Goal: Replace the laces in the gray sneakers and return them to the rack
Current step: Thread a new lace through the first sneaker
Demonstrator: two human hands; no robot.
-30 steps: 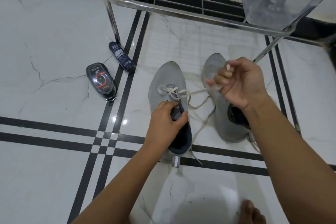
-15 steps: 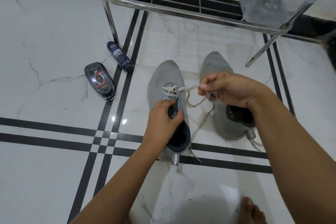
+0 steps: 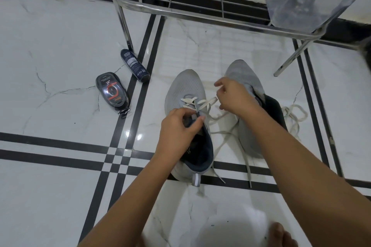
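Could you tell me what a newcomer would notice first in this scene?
At the centre, the left hand grips the tongue of one gray sneaker while the right hand pinches its white lace. The second gray sneaker lies just to its right on the marble floor, with a loose lace coiled beside it, and the metal rack stands behind.

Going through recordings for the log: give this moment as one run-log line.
step: lacing sneaker | left hand: grips tongue | right hand: pinches lace | second sneaker: on floor alongside
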